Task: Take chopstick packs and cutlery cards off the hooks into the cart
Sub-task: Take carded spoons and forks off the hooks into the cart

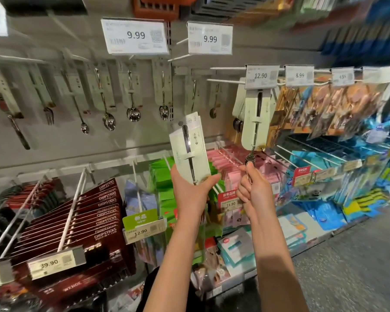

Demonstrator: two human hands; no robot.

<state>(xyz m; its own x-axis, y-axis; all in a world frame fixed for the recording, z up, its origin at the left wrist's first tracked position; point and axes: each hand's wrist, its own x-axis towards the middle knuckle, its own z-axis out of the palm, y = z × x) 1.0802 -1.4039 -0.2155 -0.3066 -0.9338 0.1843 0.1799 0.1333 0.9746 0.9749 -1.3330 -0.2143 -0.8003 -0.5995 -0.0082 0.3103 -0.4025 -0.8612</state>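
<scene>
My left hand [190,190] grips a small stack of pale green cutlery cards [188,149] by the lower end, held up in front of the shelf. My right hand [253,185] is curled round the metal end of a utensil [250,159] that hangs from a pale green cutlery card [254,122]. That card hangs on a hook [225,81] under a 12.90 price tag [261,76], with more cards behind it. Dark red chopstick packs [92,217] hang in a row at the lower left.
Carded spoons and forks [132,97] hang along the back wall under 9.99 price labels [135,36]. Green packs [164,176] and pink packs [232,167] fill hooks behind my hands. Blue packs [358,176] crowd the right. Grey floor [358,266] lies at the lower right.
</scene>
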